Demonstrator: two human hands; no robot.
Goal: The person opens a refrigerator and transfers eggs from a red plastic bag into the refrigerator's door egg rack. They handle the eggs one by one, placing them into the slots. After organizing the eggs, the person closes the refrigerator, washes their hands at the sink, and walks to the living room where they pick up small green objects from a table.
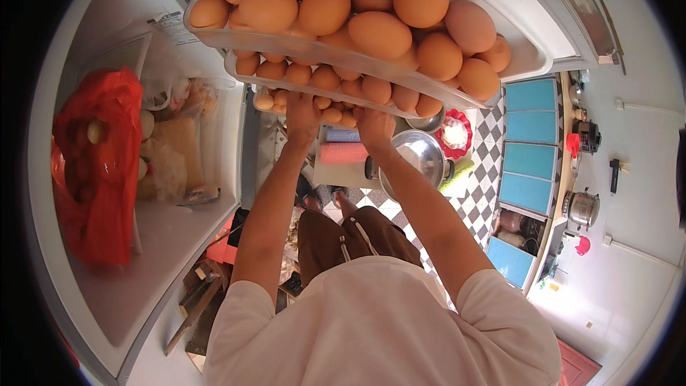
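Brown eggs (pixel 380 35) fill the upper clear plastic door shelf (pixel 343 61) of an open refrigerator. Below it, a second door shelf (pixel 321 89) holds more eggs (pixel 325 76), and a third, lower one holds smaller-looking eggs (pixel 332 114). My left hand (pixel 304 118) reaches up to the lowest shelf, its fingers among or against the eggs there. At the right part of that same shelf is my right hand (pixel 375 126), with its fingertips partly hidden by the shelf above. Whether either hand grips an egg or the shelf cannot be told.
Inside the refrigerator at left lie a red plastic bag (pixel 102 171) with eggs and clear bags of food (pixel 171 155). Below my hands are a steel pot (pixel 415 158), a red scalloped dish (pixel 455 134) and folded cloths (pixel 343 152). Blue cabinets (pixel 530 155) line the right; wood pieces (pixel 198 305) lie lower left.
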